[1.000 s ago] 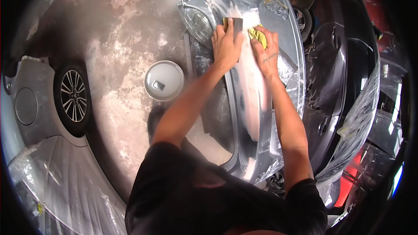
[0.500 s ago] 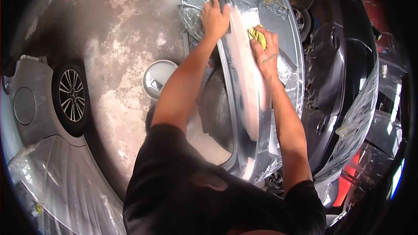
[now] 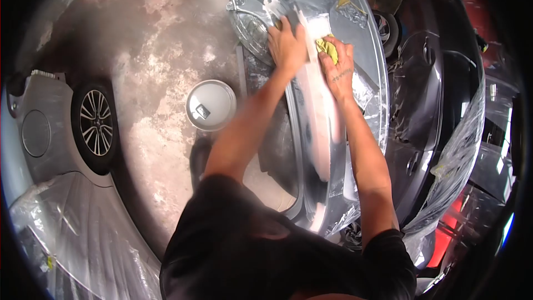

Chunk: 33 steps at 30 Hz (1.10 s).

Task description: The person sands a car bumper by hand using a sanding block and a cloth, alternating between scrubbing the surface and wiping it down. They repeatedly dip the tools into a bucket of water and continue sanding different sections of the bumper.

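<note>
A car body panel (image 3: 316, 116) with a long pale, whitish-pink patch runs down the middle of the view, with clear plastic film around it. My left hand (image 3: 287, 47) presses on the upper left edge of that patch, its fingers bent over a dark block (image 3: 291, 16) that is mostly hidden and blurred. On the right side of the patch, my right hand (image 3: 337, 64) grips a crumpled yellow-green cloth (image 3: 326, 49) against the panel.
On the stained floor stands a round white bucket (image 3: 211, 105) with a small dark item in it. A grey car with a wheel (image 3: 96, 123) is at the left. Dark cars (image 3: 413, 94), partly under plastic film (image 3: 452, 158), stand at the right.
My left hand has moved down and to the right along the panel, with its arm. My right hand and the cloth have hardly moved. The bucket shows more fully.
</note>
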Available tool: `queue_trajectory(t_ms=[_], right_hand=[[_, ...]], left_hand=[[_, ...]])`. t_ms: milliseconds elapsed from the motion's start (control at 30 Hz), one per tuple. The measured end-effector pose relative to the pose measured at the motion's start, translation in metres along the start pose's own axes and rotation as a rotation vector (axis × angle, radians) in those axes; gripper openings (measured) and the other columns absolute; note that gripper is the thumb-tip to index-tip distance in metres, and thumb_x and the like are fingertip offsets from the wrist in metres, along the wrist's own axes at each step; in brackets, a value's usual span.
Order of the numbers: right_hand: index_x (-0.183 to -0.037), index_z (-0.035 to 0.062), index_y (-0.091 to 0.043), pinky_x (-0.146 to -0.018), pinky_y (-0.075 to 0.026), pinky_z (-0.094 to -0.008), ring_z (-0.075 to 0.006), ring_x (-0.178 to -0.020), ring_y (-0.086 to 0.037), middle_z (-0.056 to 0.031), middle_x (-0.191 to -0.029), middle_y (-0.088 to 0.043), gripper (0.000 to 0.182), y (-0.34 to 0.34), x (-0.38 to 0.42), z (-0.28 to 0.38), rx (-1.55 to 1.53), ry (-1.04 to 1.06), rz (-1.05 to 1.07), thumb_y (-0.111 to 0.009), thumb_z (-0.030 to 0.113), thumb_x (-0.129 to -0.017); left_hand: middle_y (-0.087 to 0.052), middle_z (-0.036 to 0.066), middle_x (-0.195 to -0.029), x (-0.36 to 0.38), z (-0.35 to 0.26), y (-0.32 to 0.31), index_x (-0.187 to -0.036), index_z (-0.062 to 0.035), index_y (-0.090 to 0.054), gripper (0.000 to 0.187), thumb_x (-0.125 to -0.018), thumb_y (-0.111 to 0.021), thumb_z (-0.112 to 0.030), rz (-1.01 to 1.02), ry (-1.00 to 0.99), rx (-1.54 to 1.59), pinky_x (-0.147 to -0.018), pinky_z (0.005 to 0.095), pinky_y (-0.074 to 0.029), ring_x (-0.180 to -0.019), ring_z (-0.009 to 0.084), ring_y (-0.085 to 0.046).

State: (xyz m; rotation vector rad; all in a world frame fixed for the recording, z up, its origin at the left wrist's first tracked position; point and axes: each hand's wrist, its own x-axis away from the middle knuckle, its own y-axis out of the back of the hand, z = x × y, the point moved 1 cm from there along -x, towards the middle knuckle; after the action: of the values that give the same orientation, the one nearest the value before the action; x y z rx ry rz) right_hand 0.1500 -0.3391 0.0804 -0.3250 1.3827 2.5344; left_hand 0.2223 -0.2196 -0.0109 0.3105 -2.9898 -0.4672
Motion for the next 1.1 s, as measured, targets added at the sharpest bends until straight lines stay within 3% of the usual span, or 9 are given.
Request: queue_trajectory(t_ms=[100, 200, 367, 533, 633, 767, 833, 900, 1100], right_hand=[[-0.13, 0.0159, -0.072, -0.097, -0.051, -0.0434, -0.0342, -0.103, -0.062, -0.0154, -0.11, -0.057, 0.04, 0.0, 0.007, -0.002, 0.017, 0.016, -0.002, -0.072, 0.019, -0.09], [-0.132, 0.0149, -0.071, -0.1, -0.05, -0.0429, -0.0344, -0.106, -0.062, -0.016, -0.112, -0.058, 0.041, 0.001, 0.009, 0.001, 0.026, 0.007, 0.013, -0.072, 0.019, -0.091], [-0.134, 0.0136, -0.071, -0.103, -0.048, -0.042, -0.0343, -0.108, -0.061, -0.0168, -0.114, -0.058, 0.043, 0.0, 0.007, -0.001, -0.001, -0.039, 0.036, -0.073, 0.018, -0.091], [-0.13, 0.0175, -0.072, -0.097, -0.051, -0.0454, -0.0365, -0.104, -0.063, -0.0156, -0.111, -0.058, 0.039, 0.001, 0.006, 0.0, 0.013, 0.003, 0.007, -0.072, 0.022, -0.091], [-0.129, 0.0175, -0.073, -0.096, -0.052, -0.0456, -0.037, -0.103, -0.063, -0.0153, -0.111, -0.059, 0.039, 0.002, 0.004, -0.002, 0.032, 0.019, 0.0, -0.072, 0.022, -0.091], [-0.13, 0.0175, -0.073, -0.096, -0.052, -0.0461, -0.0372, -0.103, -0.063, -0.0158, -0.11, -0.058, 0.04, -0.001, 0.004, -0.005, 0.04, 0.046, -0.008, -0.073, 0.022, -0.09], [-0.13, 0.0176, -0.073, -0.097, -0.051, -0.0464, -0.0376, -0.105, -0.063, -0.0164, -0.11, -0.058, 0.04, 0.0, 0.008, -0.001, 0.012, 0.017, 0.009, -0.073, 0.022, -0.09], [-0.13, 0.0178, -0.073, -0.097, -0.051, -0.0466, -0.0378, -0.105, -0.062, -0.0167, -0.11, -0.058, 0.04, 0.001, 0.006, -0.001, 0.02, 0.01, 0.01, -0.073, 0.023, -0.09], [-0.13, 0.0172, -0.072, -0.097, -0.051, -0.0462, -0.0374, -0.103, -0.061, -0.017, -0.11, -0.058, 0.04, -0.002, 0.006, -0.004, 0.029, 0.041, -0.003, -0.072, 0.023, -0.09]], left_hand=[[-0.055, 0.034, -0.129, 0.016, 0.009, 0.002, -0.153, 0.0009, -0.053, 0.071, -0.102, -0.06, -0.048, 0.023, -0.106, 0.044, -0.108, 0.0571, -0.043, -0.121, 0.0513, -0.055], [-0.06, 0.033, -0.123, -0.062, 0.011, 0.001, -0.151, 0.0015, -0.055, 0.07, -0.103, -0.059, -0.049, -0.058, -0.024, -0.015, -0.105, 0.0557, -0.044, -0.121, 0.0499, -0.057], [-0.055, 0.034, -0.127, 0.026, 0.003, 0.005, -0.154, 0.0031, -0.052, 0.071, -0.103, -0.059, -0.046, 0.049, -0.072, -0.032, -0.108, 0.057, -0.043, -0.12, 0.0499, -0.056], [-0.057, 0.033, -0.126, -0.049, 0.018, -0.002, -0.154, 0.0041, -0.052, 0.073, -0.102, -0.06, -0.047, -0.054, -0.052, -0.068, -0.107, 0.0564, -0.044, -0.12, 0.0492, -0.057], [-0.058, 0.032, -0.126, -0.032, 0.008, 0.003, -0.154, 0.0041, -0.052, 0.072, -0.103, -0.059, -0.046, 0.01, -0.001, -0.081, -0.107, 0.056, -0.044, -0.121, 0.0487, -0.057], [-0.058, 0.033, -0.129, 0.018, 0.011, 0.009, -0.153, 0.0062, -0.051, 0.073, -0.103, -0.058, -0.046, 0.044, -0.114, -0.057, -0.108, 0.0555, -0.043, -0.121, 0.0482, -0.057], [-0.058, 0.032, -0.128, -0.019, 0.023, 0.004, -0.153, 0.007, -0.052, 0.073, -0.103, -0.059, -0.047, -0.006, -0.171, -0.076, -0.108, 0.0553, -0.043, -0.122, 0.0479, -0.056], [-0.058, 0.032, -0.127, -0.058, 0.009, 0.004, -0.152, 0.0069, -0.052, 0.074, -0.103, -0.06, -0.047, -0.05, -0.019, -0.086, -0.107, 0.0554, -0.044, -0.122, 0.0482, -0.056], [-0.057, 0.033, -0.127, 0.026, 0.006, 0.008, -0.153, 0.0057, -0.052, 0.071, -0.104, -0.058, -0.045, 0.051, -0.13, -0.073, -0.106, 0.0569, -0.043, -0.12, 0.0493, -0.057]])
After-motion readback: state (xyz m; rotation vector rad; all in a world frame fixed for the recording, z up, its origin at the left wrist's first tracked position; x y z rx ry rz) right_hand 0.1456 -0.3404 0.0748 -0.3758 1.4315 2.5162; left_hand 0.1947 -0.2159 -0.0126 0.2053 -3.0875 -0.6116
